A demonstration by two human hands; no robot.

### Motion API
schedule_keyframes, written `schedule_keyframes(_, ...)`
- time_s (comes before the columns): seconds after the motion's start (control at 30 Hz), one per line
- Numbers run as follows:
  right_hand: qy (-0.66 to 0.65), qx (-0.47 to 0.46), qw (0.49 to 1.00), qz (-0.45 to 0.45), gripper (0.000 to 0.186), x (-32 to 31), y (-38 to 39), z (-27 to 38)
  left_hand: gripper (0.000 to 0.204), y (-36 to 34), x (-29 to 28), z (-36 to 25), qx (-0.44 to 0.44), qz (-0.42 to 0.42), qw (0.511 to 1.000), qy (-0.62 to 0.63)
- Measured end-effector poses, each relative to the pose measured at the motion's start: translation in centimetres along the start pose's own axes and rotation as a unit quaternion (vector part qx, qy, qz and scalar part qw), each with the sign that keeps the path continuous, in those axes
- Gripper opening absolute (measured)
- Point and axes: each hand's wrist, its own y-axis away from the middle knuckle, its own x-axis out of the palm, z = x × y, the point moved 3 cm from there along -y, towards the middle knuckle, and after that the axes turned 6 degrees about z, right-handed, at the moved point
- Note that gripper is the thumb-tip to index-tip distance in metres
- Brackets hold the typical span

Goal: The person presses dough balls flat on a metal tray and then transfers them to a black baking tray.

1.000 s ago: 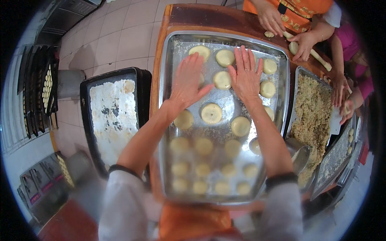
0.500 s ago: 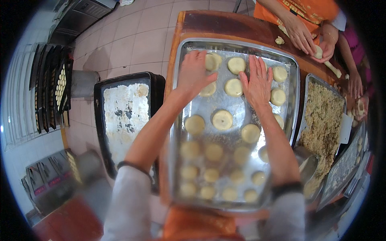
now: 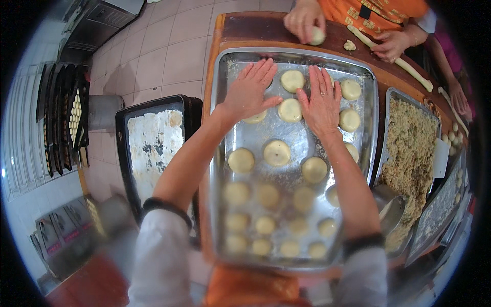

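Both my hands lie palm down in a large steel tray (image 3: 217,138) holding rows of round, flattened dough pieces. My left hand (image 3: 249,93) is open and flat in the far left part. A dough round (image 3: 254,117) pokes out below its palm; whatever else is under it is hidden. To its right, my right hand (image 3: 322,105) also lies flat with fingers stretched, covering most of a dough round at its fingertips. Two dough rounds, one pale (image 3: 292,81) and one below it (image 3: 290,110), sit between my hands. The nearer dough rounds (image 3: 265,225) look smaller and blurred.
Right of the tray stands a pan of crumbly filling (image 3: 409,143) with a metal scoop (image 3: 391,212). Across the table, a co-worker's hands handle a dough ball (image 3: 317,36) and a dough rope (image 3: 409,66). A dark baking pan (image 3: 192,123) is at left, beyond it a tray rack (image 3: 61,117).
My left hand's fingers have swung right over the far left dough round, covering it. The co-worker's hand has moved left along the table with a dough ball. My view has shifted slightly.
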Motion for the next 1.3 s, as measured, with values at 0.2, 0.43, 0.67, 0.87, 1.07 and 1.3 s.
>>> schedule_keyframes(0.2, -0.248, 0.026, 0.964, -0.096, 0.063, -2.1, 0.6, -1.7, 0.077, -0.5, 1.7, 0.5, -0.006, 0.029, 0.999, -0.031)
schedule_keyframes(0.43, -0.011, -0.052, 0.989, 0.139, 0.056, -3.8, 5.4, -0.3, 0.075, -0.6, 0.7, 0.2, -0.029, 0.091, 0.995, -0.011)
schedule_keyframes(0.67, -0.112, -0.032, 0.987, 0.113, 0.058, -6.1, 1.7, -1.3, 0.074, 0.1, 0.9, 0.7, -0.032, 0.071, 0.997, -0.009)
schedule_keyframes(0.87, 0.019, -0.035, 0.994, 0.099, 0.056, -2.6, -3.6, -2.8, 0.073, -1.0, 1.0, -0.1, -0.024, 0.063, 0.998, -0.005)
schedule_keyframes(1.07, 0.021, -0.052, 0.989, 0.140, 0.052, -3.0, -1.9, -2.4, 0.072, -0.1, 1.3, 0.5, -0.031, 0.053, 0.998, -0.001)
schedule_keyframes(1.3, 0.040, -0.076, 0.988, -0.126, 0.047, -2.7, -7.4, -2.6, 0.071, -0.7, 1.3, 0.3, -0.021, 0.054, 0.998, 0.000)
